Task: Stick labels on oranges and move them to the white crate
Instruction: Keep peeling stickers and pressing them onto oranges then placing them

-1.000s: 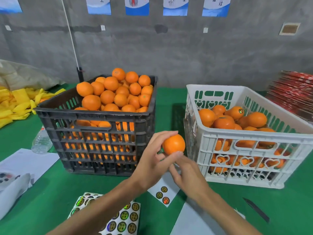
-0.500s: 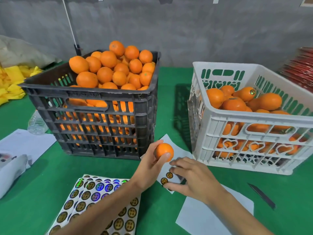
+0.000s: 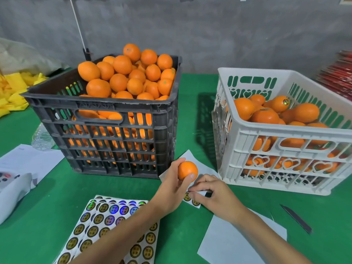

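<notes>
My left hand point(image 3: 172, 189) holds a small orange point(image 3: 187, 170) between thumb and fingers, just above the green table in front of the two crates. My right hand point(image 3: 213, 193) is down on a small white label strip point(image 3: 192, 201), fingertips pinching at a round gold label on it. The black crate point(image 3: 106, 134) at left is heaped with oranges. The white crate point(image 3: 285, 141) at right is partly filled with oranges, one showing a shiny label point(image 3: 285, 101).
Sheets of round gold and holographic labels point(image 3: 106, 225) lie at the front left. Blank backing paper point(image 3: 234, 242) lies at front right, with a dark blade point(image 3: 297, 219) beyond it. A plastic bottle point(image 3: 41, 139), papers and yellow packaging sit at the left.
Both hands have come down from in front of the crates to the table. My right hand left the orange and now works at the label strip. The left hand kept the orange.
</notes>
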The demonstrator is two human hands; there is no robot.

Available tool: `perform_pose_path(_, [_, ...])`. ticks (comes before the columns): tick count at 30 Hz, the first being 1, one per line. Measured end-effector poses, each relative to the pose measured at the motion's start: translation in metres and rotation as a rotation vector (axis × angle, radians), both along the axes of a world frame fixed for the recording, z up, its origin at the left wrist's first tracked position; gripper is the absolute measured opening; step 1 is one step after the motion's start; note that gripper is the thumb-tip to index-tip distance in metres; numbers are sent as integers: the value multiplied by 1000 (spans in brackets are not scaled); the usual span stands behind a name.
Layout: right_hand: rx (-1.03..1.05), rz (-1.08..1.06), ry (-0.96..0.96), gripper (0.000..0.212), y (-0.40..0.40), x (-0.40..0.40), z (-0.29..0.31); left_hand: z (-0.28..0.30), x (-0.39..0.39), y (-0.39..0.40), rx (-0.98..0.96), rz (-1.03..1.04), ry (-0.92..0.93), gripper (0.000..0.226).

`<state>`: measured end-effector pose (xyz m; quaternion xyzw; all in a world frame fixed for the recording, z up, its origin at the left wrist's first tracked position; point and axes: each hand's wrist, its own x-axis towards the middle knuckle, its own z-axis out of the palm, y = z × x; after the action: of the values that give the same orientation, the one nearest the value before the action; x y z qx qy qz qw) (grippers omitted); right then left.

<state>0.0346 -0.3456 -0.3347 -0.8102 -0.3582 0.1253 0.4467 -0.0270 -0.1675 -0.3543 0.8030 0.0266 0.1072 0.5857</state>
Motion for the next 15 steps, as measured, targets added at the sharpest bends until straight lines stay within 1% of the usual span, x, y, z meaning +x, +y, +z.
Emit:
perform_pose_path(3, [7, -20, 144, 12, 2, 0, 4, -2, -1, -2, 38, -18, -6, 61])
perform_pose_path(5, [8, -33, 205, 16, 5, 0, 7, -4, 0, -3, 58, -24, -4, 63])
perform_pose_path(7, [11, -41, 240, 18, 7, 1, 9, -4, 0, -3, 63, -31, -5, 64])
perform_pose_path(10, [-1, -72, 279, 15, 8, 1, 12, -6, 0, -2, 69, -33, 4, 63])
perform_pose_path(13, [24, -150, 335, 13, 10, 2, 16, -6, 1, -1, 68, -40, -2, 61])
perform_pose_path(15, [10, -186, 305, 13, 11, 1, 17, -6, 1, -1, 62, -36, 8, 61])
